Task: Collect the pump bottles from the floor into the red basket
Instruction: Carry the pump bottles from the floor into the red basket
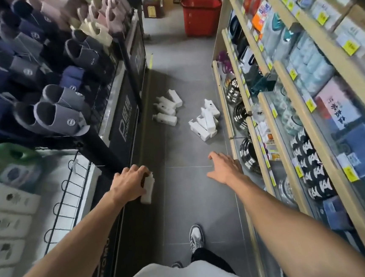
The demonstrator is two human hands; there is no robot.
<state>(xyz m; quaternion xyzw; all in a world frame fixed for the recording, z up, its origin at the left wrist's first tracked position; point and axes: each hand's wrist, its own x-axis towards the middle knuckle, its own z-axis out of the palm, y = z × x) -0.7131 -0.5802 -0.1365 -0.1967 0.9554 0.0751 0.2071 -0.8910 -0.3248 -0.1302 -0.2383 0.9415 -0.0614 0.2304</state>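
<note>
Left hand (129, 179) at 10 o'clock, fingers curled round one white bottle (148, 191), held by its upper end. Right hand (224, 168) at 1 o'clock, fingers spread, empty. Ahead at 12, more lie on the floor (193, 192): left heap (168, 108), right heap (205, 123), mostly tipped over. Basket (201, 15) far at 12, well apart from both heaps. They look like rigid, smooth plastic, probably light; grip round the body, not the pump.

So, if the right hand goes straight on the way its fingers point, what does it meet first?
Most likely the nearer heap of pump bottles on the floor by the right shelf. The right hand is open; only bare floor lies between. Its height is unclear, so it might pass above them.
</note>
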